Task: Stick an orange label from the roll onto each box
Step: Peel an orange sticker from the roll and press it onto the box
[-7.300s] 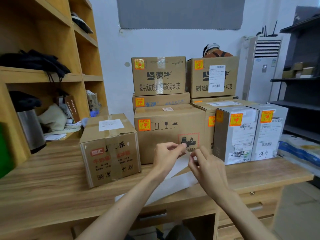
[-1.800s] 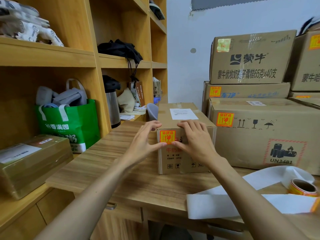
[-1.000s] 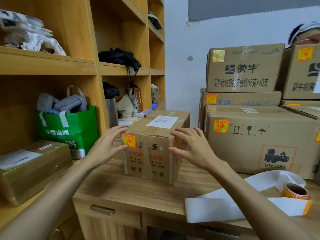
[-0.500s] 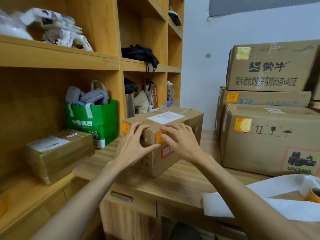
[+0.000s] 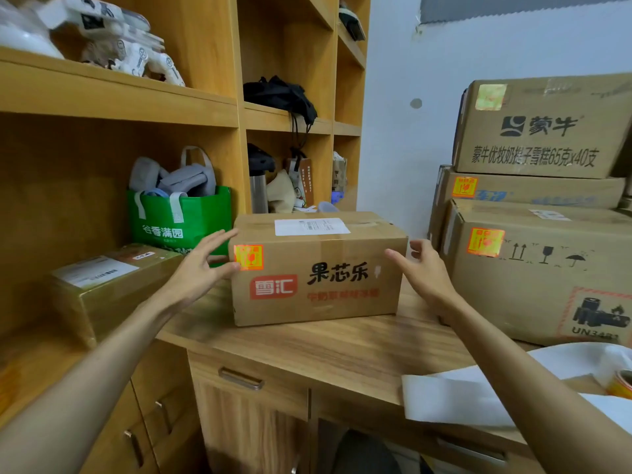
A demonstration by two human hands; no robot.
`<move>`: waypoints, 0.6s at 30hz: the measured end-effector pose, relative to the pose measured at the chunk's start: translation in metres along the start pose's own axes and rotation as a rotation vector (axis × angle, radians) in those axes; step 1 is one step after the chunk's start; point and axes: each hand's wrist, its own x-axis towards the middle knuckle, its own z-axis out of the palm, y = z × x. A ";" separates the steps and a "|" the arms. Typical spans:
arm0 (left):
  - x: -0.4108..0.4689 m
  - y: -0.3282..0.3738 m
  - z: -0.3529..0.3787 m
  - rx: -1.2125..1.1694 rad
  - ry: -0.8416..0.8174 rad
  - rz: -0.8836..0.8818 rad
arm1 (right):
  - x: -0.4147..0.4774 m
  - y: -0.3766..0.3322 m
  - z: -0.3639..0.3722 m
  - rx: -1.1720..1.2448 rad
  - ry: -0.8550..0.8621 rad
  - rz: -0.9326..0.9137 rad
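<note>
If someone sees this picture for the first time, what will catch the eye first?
The brown cardboard box in the middle of the wooden desk, with an orange label at the upper left corner of its front, draws the eye first. The left hand and right hand are open at its two ends. At the right stands a stack of larger cartons, each also labelled.

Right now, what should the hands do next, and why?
Probably reach the right hand to the roll for another label: this box already wears its orange label, while the wrapped parcel on the left shows none.
</note>
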 end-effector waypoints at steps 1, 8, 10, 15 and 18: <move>0.001 -0.004 -0.001 -0.014 0.028 -0.024 | 0.002 0.003 0.003 0.021 0.000 0.028; -0.004 -0.024 0.017 -0.072 -0.012 -0.213 | 0.004 0.024 0.027 0.247 -0.183 0.092; -0.002 -0.025 0.024 -0.104 -0.023 -0.216 | 0.003 0.028 0.032 0.260 -0.197 0.083; 0.002 -0.018 0.029 -0.126 0.042 -0.162 | 0.002 0.015 0.034 0.300 -0.136 0.030; 0.008 0.005 0.017 -0.147 0.094 -0.104 | 0.010 -0.002 0.026 0.259 -0.069 -0.022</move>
